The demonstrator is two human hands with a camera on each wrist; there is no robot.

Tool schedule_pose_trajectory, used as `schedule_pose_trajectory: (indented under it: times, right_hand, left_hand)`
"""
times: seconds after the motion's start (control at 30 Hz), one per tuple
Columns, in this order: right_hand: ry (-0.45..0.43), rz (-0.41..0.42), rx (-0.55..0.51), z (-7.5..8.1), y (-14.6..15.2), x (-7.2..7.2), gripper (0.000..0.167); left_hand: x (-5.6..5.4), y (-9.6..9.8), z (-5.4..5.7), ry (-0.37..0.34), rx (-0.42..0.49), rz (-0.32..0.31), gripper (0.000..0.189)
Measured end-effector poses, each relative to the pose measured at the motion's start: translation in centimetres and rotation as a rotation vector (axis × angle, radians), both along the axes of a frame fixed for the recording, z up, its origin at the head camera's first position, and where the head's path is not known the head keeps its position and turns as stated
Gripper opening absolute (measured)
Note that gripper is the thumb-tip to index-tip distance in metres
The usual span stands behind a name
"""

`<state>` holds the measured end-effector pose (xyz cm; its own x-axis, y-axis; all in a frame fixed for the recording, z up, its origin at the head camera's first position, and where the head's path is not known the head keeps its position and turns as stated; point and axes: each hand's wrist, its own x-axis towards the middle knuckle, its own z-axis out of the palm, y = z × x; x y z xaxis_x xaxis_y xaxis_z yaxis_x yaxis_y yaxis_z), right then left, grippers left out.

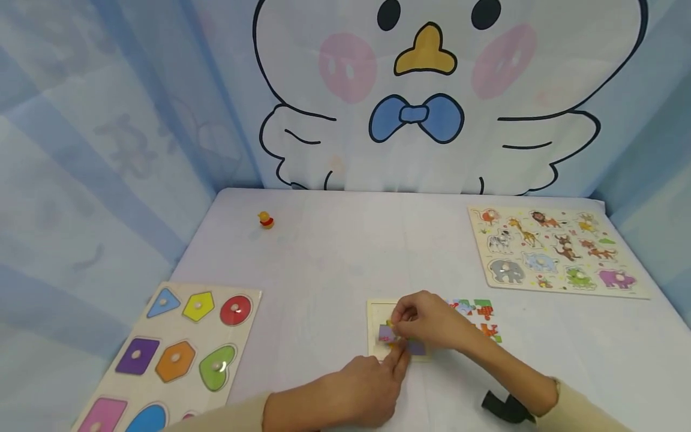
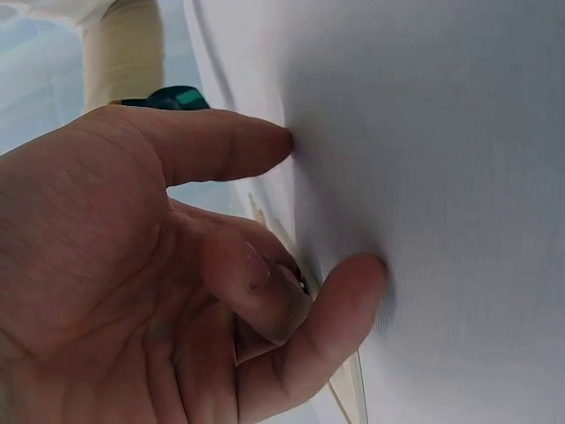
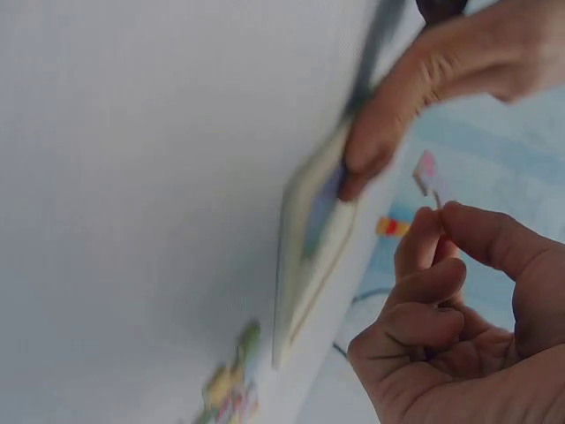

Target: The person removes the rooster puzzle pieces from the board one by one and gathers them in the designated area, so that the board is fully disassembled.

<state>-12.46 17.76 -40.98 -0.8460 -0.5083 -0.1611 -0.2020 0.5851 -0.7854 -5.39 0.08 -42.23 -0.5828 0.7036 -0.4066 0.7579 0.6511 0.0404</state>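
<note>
My right hand (image 1: 434, 321) pinches a small purple-and-pink jigsaw piece (image 3: 426, 172) between thumb and index fingertip, above a small pale wooden puzzle tray (image 1: 373, 315). A purple piece (image 1: 417, 348) lies inside the tray near its front edge. Extended fingers of my left hand (image 1: 369, 387) touch the tray at that edge; in the left wrist view the thumb and a fingertip meet the white tabletop. Colourful loose jigsaw pieces (image 1: 486, 311) lie right of the tray, partly hidden behind my right hand and forearm.
A shape board (image 1: 245, 342) with knobbed pieces lies at the left. An animal board (image 1: 561, 288) is at the back right. A small yellow-and-red duck toy (image 1: 266, 220) stands at the back left. Below the right forearm is a black strap-like object (image 1: 504, 408).
</note>
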Motion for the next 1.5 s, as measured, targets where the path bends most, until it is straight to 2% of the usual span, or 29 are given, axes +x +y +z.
schedule_pose_trajectory:
  times: [0.13, 0.27, 0.5, 0.57, 0.7, 0.8, 1.03, 1.17, 1.33, 1.5]
  right_hand:
    - [-0.039, -0.062, -0.034, 1.1, 2.7, 0.1, 0.006]
    - [-0.080, -0.130, -0.038, 1.3, 5.5, 1.1, 0.009]
    - [-0.127, -0.156, -0.041, 0.0, 8.5, 3.0, 0.010]
    - [-0.129, -0.163, -0.025, -0.5, 8.8, 3.2, 0.010]
    - [-0.093, -0.162, 0.028, -1.2, 8.9, 3.5, 0.008]
    - [-0.032, -0.162, 0.079, -1.5, 8.7, 3.7, 0.007]
    - [0.105, -0.181, 0.194, -1.4, 8.1, 4.0, 0.011]
    - [0.146, -0.181, 0.228, -1.3, 7.9, 4.0, 0.012]
    - [0.188, -0.161, 0.257, -1.5, 7.8, 3.8, 0.013]
    - [0.211, -0.134, 0.265, -1.8, 7.9, 3.6, 0.016]
  left_hand:
    - [-0.4, -0.1, 0.4, -0.042, 0.009, 0.024, 0.074]
    - [-1.1, -0.3, 0.7, -0.036, 0.020, 0.000, 0.070]
    - [-3.3, -0.8, 1.1, -0.065, 0.128, -0.045, 0.052]
    - [-3.8, -0.9, 1.1, -0.052, 0.155, -0.070, 0.047]
    - [-4.1, -1.1, 0.9, -0.038, 0.192, -0.089, 0.042]
    - [-3.8, -1.0, 0.6, -0.001, 0.205, -0.089, 0.041]
    - [-3.1, -0.2, 0.4, 0.151, 0.174, -0.128, 0.034]
    - [-3.0, -0.1, 0.5, 0.200, 0.175, -0.151, 0.030]
    - [-3.0, -0.1, 0.4, 0.301, 0.208, -0.195, 0.020]
    - [-2.9, -0.1, 0.2, 0.370, 0.245, -0.208, 0.015]
